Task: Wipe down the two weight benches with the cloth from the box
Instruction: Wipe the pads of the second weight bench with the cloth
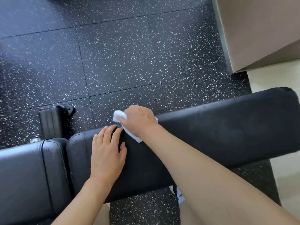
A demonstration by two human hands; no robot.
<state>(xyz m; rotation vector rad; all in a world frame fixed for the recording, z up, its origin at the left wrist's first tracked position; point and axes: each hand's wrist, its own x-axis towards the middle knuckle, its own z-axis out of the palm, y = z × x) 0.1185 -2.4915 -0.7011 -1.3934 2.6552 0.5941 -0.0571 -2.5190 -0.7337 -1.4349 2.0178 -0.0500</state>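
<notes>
Pressed under the right hand [138, 122], a crumpled white cloth [119, 117] is held against the far edge of the long black padded back pad [227, 132] of a weight bench; the fingers are curled over the cloth, which shows beyond the knuckles on the left and again below the wrist. Flat on the same pad, just beside the right hand, the left hand [107, 153] is laid with its fingers straight and slightly spread, nothing being held by it (the fingertips reach almost to the pad's far edge). The pad is seen running from the lower middle of the view up towards the right, where its rounded end lies near a pale strip of flooring. To its left, across a narrow gap, the shiny black leather seat pad [27, 176] with stitched seams is seen. Behind that seat, a black ribbed footplate [52, 122] of the frame rests on the black rubber tiled floor speckled white [121, 62]. At the upper right, a beige wall corner [259, 30] is visible.
</notes>
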